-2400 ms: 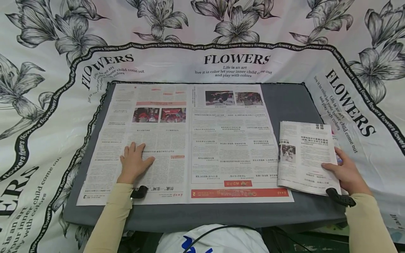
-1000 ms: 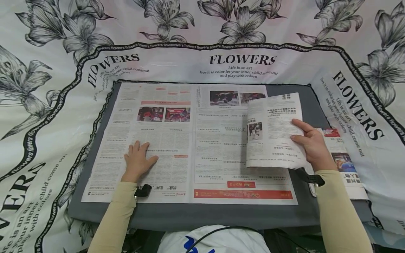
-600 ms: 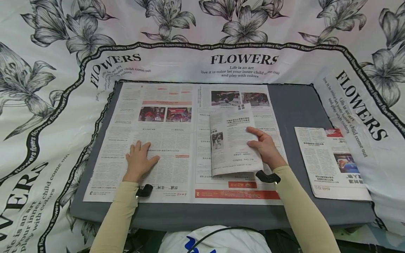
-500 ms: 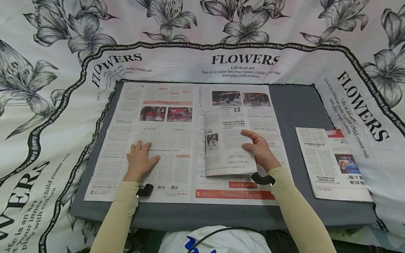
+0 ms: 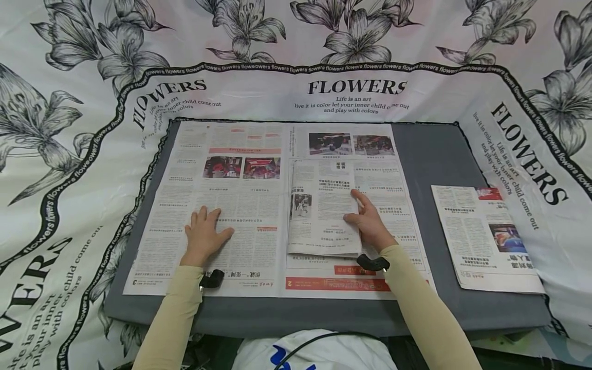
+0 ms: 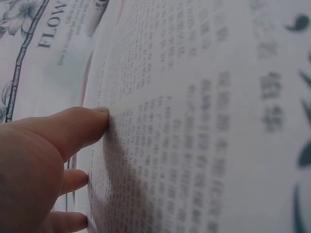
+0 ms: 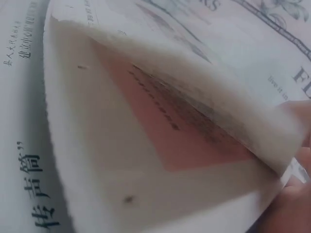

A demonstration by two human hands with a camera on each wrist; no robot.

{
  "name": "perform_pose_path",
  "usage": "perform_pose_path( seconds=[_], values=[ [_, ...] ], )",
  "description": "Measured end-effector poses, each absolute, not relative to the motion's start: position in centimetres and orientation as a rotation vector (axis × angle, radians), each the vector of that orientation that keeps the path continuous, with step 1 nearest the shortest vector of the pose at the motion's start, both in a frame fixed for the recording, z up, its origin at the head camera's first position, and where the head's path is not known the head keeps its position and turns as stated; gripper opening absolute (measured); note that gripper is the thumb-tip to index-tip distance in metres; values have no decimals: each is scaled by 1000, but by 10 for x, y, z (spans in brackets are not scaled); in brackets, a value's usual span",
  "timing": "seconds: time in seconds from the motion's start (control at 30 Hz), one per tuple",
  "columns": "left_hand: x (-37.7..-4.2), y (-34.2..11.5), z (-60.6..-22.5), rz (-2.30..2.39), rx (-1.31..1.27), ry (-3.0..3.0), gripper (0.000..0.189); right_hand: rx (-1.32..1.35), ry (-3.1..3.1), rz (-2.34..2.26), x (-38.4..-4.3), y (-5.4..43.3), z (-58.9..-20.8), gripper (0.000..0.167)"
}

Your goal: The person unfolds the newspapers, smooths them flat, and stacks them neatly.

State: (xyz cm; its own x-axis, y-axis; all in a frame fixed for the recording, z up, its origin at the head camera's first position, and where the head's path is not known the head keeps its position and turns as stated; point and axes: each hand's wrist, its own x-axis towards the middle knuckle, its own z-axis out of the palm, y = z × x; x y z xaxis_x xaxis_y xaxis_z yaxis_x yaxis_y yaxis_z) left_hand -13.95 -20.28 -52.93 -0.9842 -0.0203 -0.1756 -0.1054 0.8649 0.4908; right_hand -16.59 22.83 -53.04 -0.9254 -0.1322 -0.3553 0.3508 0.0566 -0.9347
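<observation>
My left hand flat, fingers spread, on the wide open printed newspaper sheet covering the grey counter, my right hand pinching the folded newspaper section on its right page

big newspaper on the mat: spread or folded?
Spread. The big newspaper lies open flat, both pages showing across the grey mat, left hand flat on it. The right hand holds a folded paper on its right page.

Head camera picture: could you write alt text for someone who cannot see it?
A right hand holds a folded newspaper section on a large open newspaper spread over a grey mat. The left hand rests flat on the open pages; another folded newspaper lies at the right.
</observation>
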Motion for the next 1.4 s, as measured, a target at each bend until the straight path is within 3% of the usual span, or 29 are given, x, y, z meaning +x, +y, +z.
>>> perform_pose_path(
  seconds=[0.2,0.57,0.7,1.03,1.2,1.4],
  values=[
    [-141,-201,-530,773,-92,2873,73,268,1959,-1964,-163,239,-530,94],
    [-149,-188,-519,755,-44,2889,74,238,1801,-2052,-152,258,-527,71],
    [-155,-149,-499,726,123,2904,74,230,1785,-2059,-152,261,-526,67],
    [-136,3,-471,504,957,2763,73,227,1737,-2102,-150,264,-533,65],
    [-126,40,-475,347,1043,2678,78,221,1733,-2083,-148,259,-536,65],
    [-125,51,-484,292,1059,2682,80,238,1768,-2073,-145,258,-534,63]
  ],
)
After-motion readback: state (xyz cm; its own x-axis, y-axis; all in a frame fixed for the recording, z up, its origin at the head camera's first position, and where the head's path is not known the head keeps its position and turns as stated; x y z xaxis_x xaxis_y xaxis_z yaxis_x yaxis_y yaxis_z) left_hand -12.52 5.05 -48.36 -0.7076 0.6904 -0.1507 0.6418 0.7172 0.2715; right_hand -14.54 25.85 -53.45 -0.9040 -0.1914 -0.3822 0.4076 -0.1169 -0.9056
